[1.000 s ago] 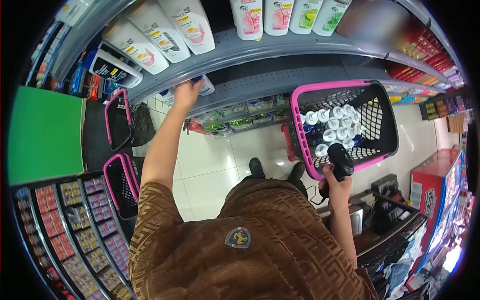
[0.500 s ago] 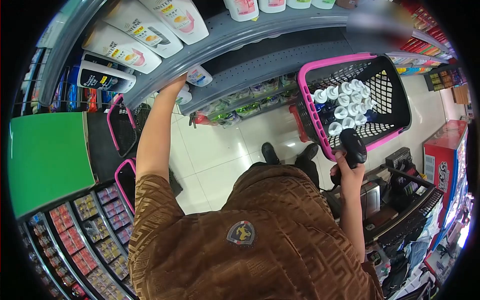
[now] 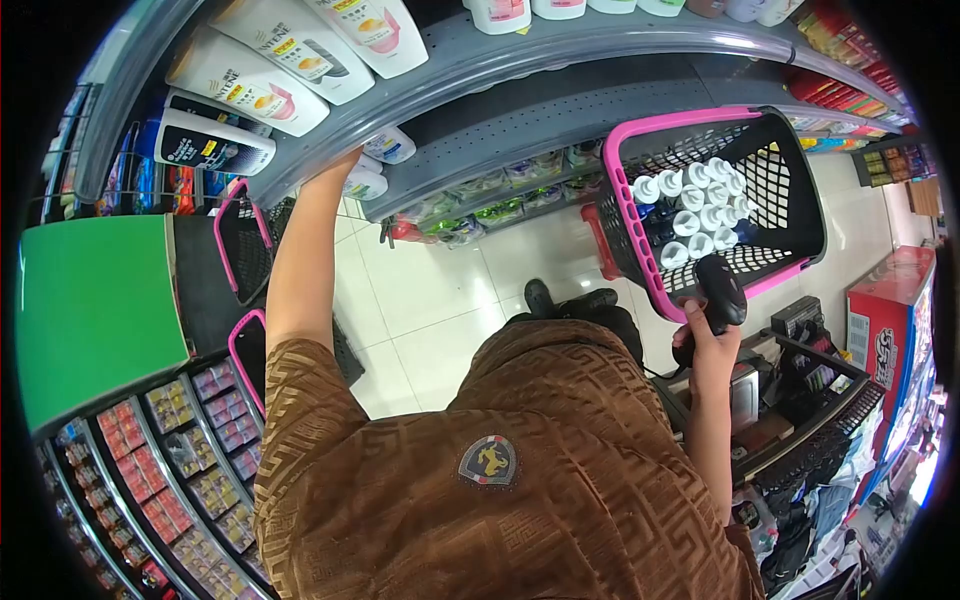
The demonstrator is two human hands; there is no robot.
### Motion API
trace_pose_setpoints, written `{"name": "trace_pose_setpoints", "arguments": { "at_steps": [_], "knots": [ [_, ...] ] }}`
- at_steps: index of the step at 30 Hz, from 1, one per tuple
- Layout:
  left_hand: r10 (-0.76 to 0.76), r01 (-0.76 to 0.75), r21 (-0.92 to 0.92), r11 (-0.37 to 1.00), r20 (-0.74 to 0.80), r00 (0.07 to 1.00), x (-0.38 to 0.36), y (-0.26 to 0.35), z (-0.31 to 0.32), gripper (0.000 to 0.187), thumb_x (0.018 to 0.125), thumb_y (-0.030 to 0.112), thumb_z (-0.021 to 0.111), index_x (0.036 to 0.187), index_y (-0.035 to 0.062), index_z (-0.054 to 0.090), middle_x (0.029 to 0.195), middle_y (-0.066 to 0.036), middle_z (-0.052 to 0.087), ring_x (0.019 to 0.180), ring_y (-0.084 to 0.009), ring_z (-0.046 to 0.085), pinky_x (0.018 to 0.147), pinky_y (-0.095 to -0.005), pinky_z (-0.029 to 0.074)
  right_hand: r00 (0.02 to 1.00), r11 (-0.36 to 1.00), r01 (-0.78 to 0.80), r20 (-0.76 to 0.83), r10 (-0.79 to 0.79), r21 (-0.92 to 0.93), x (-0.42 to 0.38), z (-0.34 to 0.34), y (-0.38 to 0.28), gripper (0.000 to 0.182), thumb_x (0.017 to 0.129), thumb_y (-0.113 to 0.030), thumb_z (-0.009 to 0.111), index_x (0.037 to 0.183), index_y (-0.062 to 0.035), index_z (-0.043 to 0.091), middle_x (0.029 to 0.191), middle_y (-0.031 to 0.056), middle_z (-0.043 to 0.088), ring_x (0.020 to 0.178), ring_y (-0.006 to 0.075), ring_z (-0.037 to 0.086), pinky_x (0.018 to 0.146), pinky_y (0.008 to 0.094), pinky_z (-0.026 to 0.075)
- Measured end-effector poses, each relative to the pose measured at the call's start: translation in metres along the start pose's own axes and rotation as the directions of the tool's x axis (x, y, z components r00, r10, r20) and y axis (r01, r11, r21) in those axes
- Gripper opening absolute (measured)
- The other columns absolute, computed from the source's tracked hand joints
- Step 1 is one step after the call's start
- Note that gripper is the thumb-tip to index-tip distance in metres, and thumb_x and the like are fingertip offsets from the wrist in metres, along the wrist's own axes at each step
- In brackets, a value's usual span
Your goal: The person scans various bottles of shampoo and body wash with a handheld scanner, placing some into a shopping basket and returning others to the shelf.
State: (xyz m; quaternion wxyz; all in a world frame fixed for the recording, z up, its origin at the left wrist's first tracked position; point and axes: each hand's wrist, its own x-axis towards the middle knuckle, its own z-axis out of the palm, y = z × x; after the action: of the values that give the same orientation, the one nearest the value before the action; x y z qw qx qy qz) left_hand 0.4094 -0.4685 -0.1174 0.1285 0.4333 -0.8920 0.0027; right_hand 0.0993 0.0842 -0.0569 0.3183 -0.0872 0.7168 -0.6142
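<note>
My left hand (image 3: 343, 165) reaches under the front edge of the upper shelf, which hides its fingers. White bottles (image 3: 388, 146) stand on the lower shelf right beside my wrist. My right hand (image 3: 710, 345) is wrapped round the handle of a black handheld barcode scanner (image 3: 722, 292), held in front of the near rim of a basket. That basket (image 3: 655, 130), black mesh with a pink rim, holds several white-capped pump bottles (image 3: 705, 205) with dark blue bodies, packed close together.
White Pantene bottles (image 3: 245, 85) line the upper shelf (image 3: 460, 72), with a dark-labelled bottle (image 3: 215, 143) at the left. Two more pink-rimmed baskets (image 3: 243, 240) stand by a green panel (image 3: 95, 315). A red cabinet (image 3: 890, 330) stands at right.
The view has shifted slightly. My left arm has moved a little to the left, its hand still under the shelf. The scanner stays in my right hand; one foot has turned.
</note>
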Motion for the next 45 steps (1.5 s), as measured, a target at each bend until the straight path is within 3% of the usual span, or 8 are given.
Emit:
{"name": "trace_pose_setpoints", "arguments": {
  "at_steps": [20, 22, 26, 28, 37, 39, 43, 45],
  "knots": [
    [-0.016, 0.013, 0.046, 0.999, 0.060, 0.998, 0.003, 0.006, -0.014, 0.054, 0.096, 0.048, 0.060, 0.139, 0.0131, 0.059, 0.144, -0.019, 0.055, 0.135, -0.0403, 0.048, 0.113, -0.0485, 0.038, 1.000, 1.000, 0.016, -0.013, -0.016, 0.007, -0.009, -0.001, 0.000, 0.020, 0.093, -0.010, 0.074, 0.109, 0.0002, 0.066, 0.090, 0.0069, 0.068, 0.056, 0.0126, 0.060, 0.051, 0.0258, 0.047],
    [-0.021, 0.017, 0.047, 0.999, 0.072, 0.997, 0.001, 0.005, -0.017, 0.054, 0.097, 0.047, 0.060, 0.139, 0.0132, 0.059, 0.144, -0.019, 0.055, 0.135, -0.0403, 0.048, 0.113, -0.0486, 0.038, 1.000, 0.999, -0.019, 0.000, 0.019, -0.038, -0.008, -0.006, 0.004, 0.034, 0.093, -0.009, 0.072, 0.122, 0.0022, 0.059, 0.100, 0.0132, 0.072, 0.055, 0.0131, 0.060, 0.052, 0.0265, 0.048],
    [-0.027, 0.022, 0.050, 0.999, 0.093, 0.995, -0.004, 0.008, -0.020, 0.054, 0.097, 0.047, 0.060, 0.139, 0.0133, 0.059, 0.144, -0.019, 0.055, 0.135, -0.0402, 0.048, 0.113, -0.0486, 0.038, 0.999, 0.998, -0.039, -0.003, 0.038, -0.052, -0.008, -0.009, -0.001, 0.035, 0.093, -0.009, 0.072, 0.124, 0.0024, 0.059, 0.101, 0.0134, 0.072, 0.055, 0.0130, 0.059, 0.052, 0.0265, 0.047],
    [-0.026, 0.021, 0.052, 0.998, 0.100, 0.995, -0.003, 0.009, -0.022, 0.053, 0.097, 0.046, 0.060, 0.139, 0.0134, 0.059, 0.145, -0.019, 0.055, 0.135, -0.0401, 0.048, 0.113, -0.0487, 0.037, 1.000, 0.999, 0.008, -0.029, -0.009, -0.047, -0.010, -0.007, -0.007, 0.022, 0.092, -0.014, 0.076, 0.103, 0.0024, 0.067, 0.073, 0.0048, 0.065, 0.054, 0.0119, 0.060, 0.051, 0.0253, 0.045],
    [-0.035, 0.027, 0.055, 0.998, 0.135, 0.990, -0.010, 0.019, -0.021, 0.052, 0.097, 0.045, 0.059, 0.139, 0.0136, 0.058, 0.145, -0.019, 0.054, 0.135, -0.0399, 0.048, 0.113, -0.0489, 0.037, 0.998, 0.999, 0.053, -0.039, -0.053, -0.003, -0.006, -0.021, -0.019, 0.017, 0.092, -0.012, 0.075, 0.100, 0.0015, 0.068, 0.078, 0.0067, 0.068, 0.054, 0.0120, 0.060, 0.050, 0.0255, 0.046],
    [-0.044, 0.038, 0.293, 0.955, 0.013, 0.999, -0.024, 0.033, -0.008, 0.055, 0.095, 0.051, 0.062, 0.131, 0.0101, 0.065, 0.142, -0.019, 0.057, 0.132, -0.0412, 0.051, 0.111, -0.0465, 0.040, 1.000, 0.999, 0.027, -0.015, -0.028, -0.028, 0.002, -0.034, -0.012, 0.021, 0.093, -0.011, 0.073, 0.108, 0.0021, 0.065, 0.086, 0.0097, 0.070, 0.054, 0.0128, 0.060, 0.050, 0.0260, 0.047],
    [-0.014, 0.009, 0.154, 0.988, 0.034, 0.999, -0.049, 0.111, -0.017, 0.043, 0.093, 0.038, 0.068, 0.125, 0.0090, 0.067, 0.139, -0.017, 0.060, 0.127, -0.0407, 0.055, 0.109, -0.0477, 0.043, 0.999, 0.996, -0.036, 0.028, 0.038, -0.083, 0.024, -0.060, 0.001, 0.025, 0.093, -0.010, 0.073, 0.112, 0.0015, 0.062, 0.092, 0.0112, 0.072, 0.055, 0.0139, 0.061, 0.051, 0.0274, 0.048],
    [0.258, -0.284, -0.025, 0.959, -0.350, 0.901, -0.059, 0.177, -0.028, 0.031, 0.087, 0.021, 0.073, 0.116, 0.0102, 0.070, 0.131, -0.013, 0.064, 0.119, -0.0387, 0.059, 0.106, -0.0498, 0.043, 1.000, 1.000, -0.021, 0.010, 0.021, -0.023, 0.031, -0.063, -0.006, 0.025, 0.092, -0.010, 0.073, 0.111, 0.0018, 0.062, 0.091, 0.0122, 0.072, 0.056, 0.0138, 0.062, 0.051, 0.0276, 0.048]
  ]
}}
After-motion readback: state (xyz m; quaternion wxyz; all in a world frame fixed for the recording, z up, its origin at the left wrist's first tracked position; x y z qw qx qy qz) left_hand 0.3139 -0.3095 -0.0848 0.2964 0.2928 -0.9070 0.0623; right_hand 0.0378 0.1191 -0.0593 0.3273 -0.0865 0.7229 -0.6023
